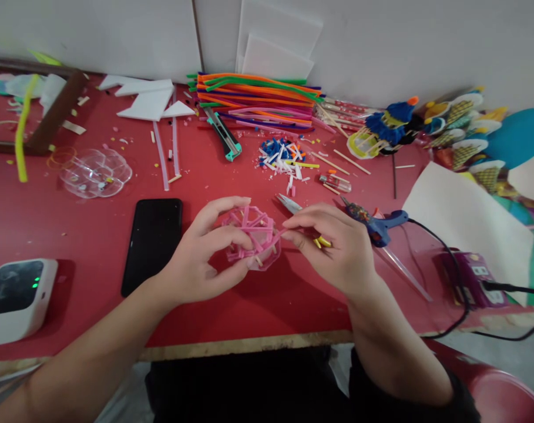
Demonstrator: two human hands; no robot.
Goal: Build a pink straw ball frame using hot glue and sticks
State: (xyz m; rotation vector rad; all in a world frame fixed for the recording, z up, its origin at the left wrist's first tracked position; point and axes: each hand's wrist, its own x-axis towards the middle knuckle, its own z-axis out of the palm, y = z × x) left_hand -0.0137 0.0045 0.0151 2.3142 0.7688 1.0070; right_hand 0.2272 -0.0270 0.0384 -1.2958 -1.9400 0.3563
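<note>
The pink frame (pixel 244 224) was held over the tabletop (pixel 205 323), near its front edge. From where I stood, the fingers of the left hand (pixel 211 249) gripped one side, apparently for steadiness; those of the right hand (pixel 337 244) pinched a strip (pixel 275 237) opposite. Pliers (pixel 288 204), partly beneath the right hand, could have obstructed its lowering. Stems (pixel 258 94) lined the back edge.
</note>
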